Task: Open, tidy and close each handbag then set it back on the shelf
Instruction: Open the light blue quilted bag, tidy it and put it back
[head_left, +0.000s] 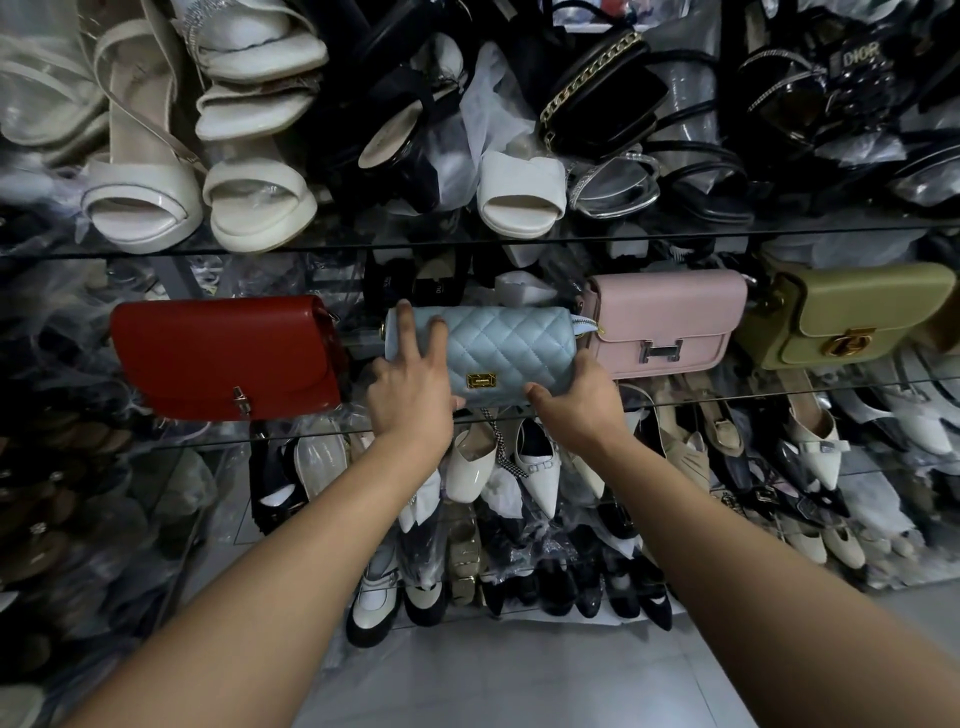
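A light blue quilted handbag (506, 345) with a small gold clasp sits at the middle of a glass shelf (779, 392). My left hand (410, 384) grips its left end, fingers spread over the top and thumb under the front. My right hand (576, 397) holds its lower right corner from below. The bag's flap looks shut. A red handbag (223, 358) stands to the left. A pink handbag (670, 322) and an olive green handbag (852, 317) stand to the right, all closed.
White and black heeled sandals (254, 202) crowd the glass shelf above. Pointed flats and loafers (540, 467) fill the shelves below, many in plastic wrap. Grey floor (519, 686) shows at the bottom.
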